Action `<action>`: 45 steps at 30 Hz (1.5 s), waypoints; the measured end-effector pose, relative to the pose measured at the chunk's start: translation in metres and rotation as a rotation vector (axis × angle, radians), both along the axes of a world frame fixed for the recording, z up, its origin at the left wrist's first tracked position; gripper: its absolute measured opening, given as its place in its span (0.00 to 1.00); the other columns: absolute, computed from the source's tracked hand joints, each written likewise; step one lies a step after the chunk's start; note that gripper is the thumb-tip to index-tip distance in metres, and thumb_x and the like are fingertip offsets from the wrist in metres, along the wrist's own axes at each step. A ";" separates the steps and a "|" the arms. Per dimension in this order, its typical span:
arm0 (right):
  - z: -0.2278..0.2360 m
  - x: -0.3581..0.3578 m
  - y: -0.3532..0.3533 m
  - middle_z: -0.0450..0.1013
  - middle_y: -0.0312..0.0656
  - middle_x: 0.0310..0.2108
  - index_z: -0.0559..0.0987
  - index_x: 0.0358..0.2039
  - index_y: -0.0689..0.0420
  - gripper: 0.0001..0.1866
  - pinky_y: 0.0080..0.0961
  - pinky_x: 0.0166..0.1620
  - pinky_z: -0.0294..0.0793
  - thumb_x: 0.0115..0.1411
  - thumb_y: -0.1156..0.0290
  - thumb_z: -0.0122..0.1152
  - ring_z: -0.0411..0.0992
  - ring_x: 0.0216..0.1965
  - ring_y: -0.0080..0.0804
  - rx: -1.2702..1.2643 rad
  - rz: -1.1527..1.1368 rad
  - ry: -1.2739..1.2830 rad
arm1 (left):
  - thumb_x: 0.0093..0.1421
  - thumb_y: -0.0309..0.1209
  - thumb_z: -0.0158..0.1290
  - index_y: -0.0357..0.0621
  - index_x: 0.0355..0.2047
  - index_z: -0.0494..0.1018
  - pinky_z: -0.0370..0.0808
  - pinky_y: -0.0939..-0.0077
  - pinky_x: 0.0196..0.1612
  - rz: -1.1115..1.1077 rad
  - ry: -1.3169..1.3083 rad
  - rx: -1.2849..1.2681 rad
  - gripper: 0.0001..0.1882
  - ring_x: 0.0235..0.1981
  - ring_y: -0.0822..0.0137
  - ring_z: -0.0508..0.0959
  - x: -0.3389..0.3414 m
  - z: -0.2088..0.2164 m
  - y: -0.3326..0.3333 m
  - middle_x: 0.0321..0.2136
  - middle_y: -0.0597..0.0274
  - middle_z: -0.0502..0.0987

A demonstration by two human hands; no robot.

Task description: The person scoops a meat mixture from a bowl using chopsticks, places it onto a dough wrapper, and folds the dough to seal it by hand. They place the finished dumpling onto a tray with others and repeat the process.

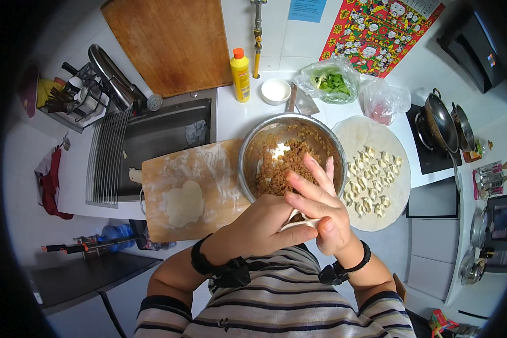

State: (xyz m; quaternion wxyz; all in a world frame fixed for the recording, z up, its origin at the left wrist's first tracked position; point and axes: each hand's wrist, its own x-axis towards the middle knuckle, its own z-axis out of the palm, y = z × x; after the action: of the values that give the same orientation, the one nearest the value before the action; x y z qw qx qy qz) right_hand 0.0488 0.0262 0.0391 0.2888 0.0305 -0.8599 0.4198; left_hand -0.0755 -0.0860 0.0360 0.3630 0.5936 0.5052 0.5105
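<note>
Just in front of the steel bowl, my hands meet around a pale dumpling wrapper (305,223) with a little dark filling showing in its fold. My left hand (256,222) is closed on the wrapper's left side, its thumb lying along the near edge. The right side lies against my right hand (327,211), between the thumb and the palm side; its other fingers stretch out over the bowl. Brown minced filling (276,174) covers much of the inside of the bowl (245,152). To the left, a flat dough sheet (185,204) rests on a floured wooden board (158,169).
Several small shaped dumplings (372,183) sit on a round pale board (355,132) at the right. Behind the bowl are a yellow bottle (241,78), a white bowl (276,91), a cleaver (305,105) and bagged greens (332,83). A sink (169,127) lies left, a stove (431,155) right.
</note>
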 end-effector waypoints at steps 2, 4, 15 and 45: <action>-0.003 0.001 0.000 0.65 0.44 0.53 0.75 0.46 0.52 0.30 0.57 0.59 0.24 0.64 0.52 0.22 0.49 0.60 0.57 -0.026 0.027 -0.001 | 0.54 0.43 0.52 0.34 0.36 0.69 0.70 0.69 0.32 -0.015 0.002 0.041 0.21 0.30 0.54 0.76 0.000 0.001 0.000 0.27 0.47 0.74; -0.007 0.002 0.001 0.64 0.44 0.54 0.75 0.46 0.49 0.30 0.56 0.60 0.25 0.63 0.50 0.21 0.48 0.61 0.58 -0.022 0.093 0.068 | 0.54 0.43 0.51 0.35 0.35 0.70 0.71 0.68 0.31 -0.024 0.008 0.087 0.20 0.28 0.52 0.76 0.001 0.004 0.001 0.26 0.48 0.74; -0.010 0.003 0.002 0.59 0.47 0.57 0.75 0.48 0.49 0.30 0.52 0.59 0.19 0.63 0.50 0.23 0.45 0.62 0.52 -0.011 0.039 0.039 | 0.54 0.42 0.50 0.38 0.23 0.69 0.69 0.66 0.22 0.191 0.493 0.260 0.17 0.18 0.57 0.74 0.004 0.018 -0.001 0.18 0.54 0.72; -0.019 -0.009 -0.020 0.66 0.50 0.50 0.72 0.43 0.65 0.21 0.50 0.61 0.38 0.63 0.66 0.31 0.56 0.58 0.51 -0.367 -0.083 -0.019 | 0.51 0.25 0.42 0.36 0.13 0.66 0.64 0.65 0.16 0.406 0.049 0.191 0.11 0.13 0.54 0.69 0.023 -0.019 0.013 0.12 0.51 0.68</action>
State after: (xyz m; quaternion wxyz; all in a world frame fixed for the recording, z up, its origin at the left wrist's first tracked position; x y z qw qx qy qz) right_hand 0.0394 0.0061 0.0200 0.2984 -0.0622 -0.7721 0.5576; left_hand -0.0527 -0.0734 0.0167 0.1824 0.5237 0.5722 0.6041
